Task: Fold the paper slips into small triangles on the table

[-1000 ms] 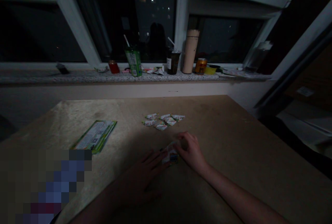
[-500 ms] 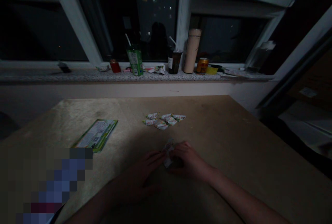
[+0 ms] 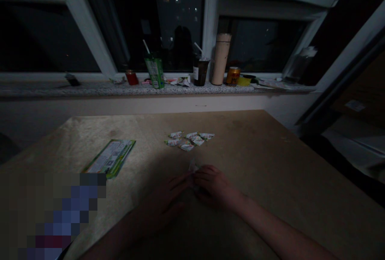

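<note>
A small whitish printed wrapper lies on the table between my hands, dim and partly covered by fingers. My left hand stretches its fingers to the wrapper's left edge, with the thumb apart below. From the other side, the curled fingers of my right hand close on the wrapper; their tips are partly hidden. Beyond the hands sit several small triangular folded packets in white and green, grouped close together. The dimness hides the wrapper's exact folds.
A flat green-and-white printed package lies at the left of the wooden table. Along the granite windowsill stand a green cup, a dark cup, a tall beige bottle and an orange can.
My right hand has shifted slightly left and covers more of the wrapper. The left hand stays almost in place. The view has moved slightly.
</note>
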Demonstrator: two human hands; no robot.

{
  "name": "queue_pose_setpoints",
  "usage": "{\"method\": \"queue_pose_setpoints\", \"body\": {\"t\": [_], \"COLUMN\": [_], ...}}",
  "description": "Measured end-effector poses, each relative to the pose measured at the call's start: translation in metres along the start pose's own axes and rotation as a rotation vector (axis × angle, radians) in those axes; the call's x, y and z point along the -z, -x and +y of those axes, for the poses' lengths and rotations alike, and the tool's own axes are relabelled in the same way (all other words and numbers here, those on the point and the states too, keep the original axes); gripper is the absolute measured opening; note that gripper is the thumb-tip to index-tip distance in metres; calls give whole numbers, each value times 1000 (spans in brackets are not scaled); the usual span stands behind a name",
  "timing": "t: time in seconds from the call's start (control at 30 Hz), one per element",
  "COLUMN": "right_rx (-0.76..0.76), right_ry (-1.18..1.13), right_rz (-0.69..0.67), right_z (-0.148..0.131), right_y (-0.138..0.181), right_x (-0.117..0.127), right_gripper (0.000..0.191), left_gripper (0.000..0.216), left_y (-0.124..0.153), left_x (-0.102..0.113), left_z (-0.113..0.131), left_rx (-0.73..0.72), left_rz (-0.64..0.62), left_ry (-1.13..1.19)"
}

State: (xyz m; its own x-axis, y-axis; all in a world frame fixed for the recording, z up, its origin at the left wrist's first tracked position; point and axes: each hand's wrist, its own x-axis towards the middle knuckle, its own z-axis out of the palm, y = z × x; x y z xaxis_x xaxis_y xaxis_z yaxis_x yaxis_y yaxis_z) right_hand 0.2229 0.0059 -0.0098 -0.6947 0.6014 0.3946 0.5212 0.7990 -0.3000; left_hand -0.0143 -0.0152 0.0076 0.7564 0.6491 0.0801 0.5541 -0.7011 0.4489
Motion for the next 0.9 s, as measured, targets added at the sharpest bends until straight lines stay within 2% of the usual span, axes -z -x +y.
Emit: {"method": "queue_pose_setpoints", "body": {"t": [0.13, 0.3, 0.57, 0.73, 0.9], "right_rx": [57, 77, 76, -43, -253], "right_ry": [45, 107, 89, 105, 3], "right_rz": [-19, -11, 40, 104, 146], "right_z": [5, 6, 9, 10, 13], "right_y": [1, 1, 2, -1, -3], "right_x": [6, 3, 1, 9, 8], "right_gripper": [21, 21, 29, 24, 18], "left_gripper": [54, 48, 63, 74, 76], "left_y": [-5, -7, -1, -1, -4], "left_x": [-1, 0, -5, -1, 1], "left_z": [0, -2, -6, -2, 9], "left_rx": [3, -5, 20, -10, -49], "left_rz": [61, 37, -32, -86, -109], "left_ry": [-171, -296, -203, -198, -150]}}
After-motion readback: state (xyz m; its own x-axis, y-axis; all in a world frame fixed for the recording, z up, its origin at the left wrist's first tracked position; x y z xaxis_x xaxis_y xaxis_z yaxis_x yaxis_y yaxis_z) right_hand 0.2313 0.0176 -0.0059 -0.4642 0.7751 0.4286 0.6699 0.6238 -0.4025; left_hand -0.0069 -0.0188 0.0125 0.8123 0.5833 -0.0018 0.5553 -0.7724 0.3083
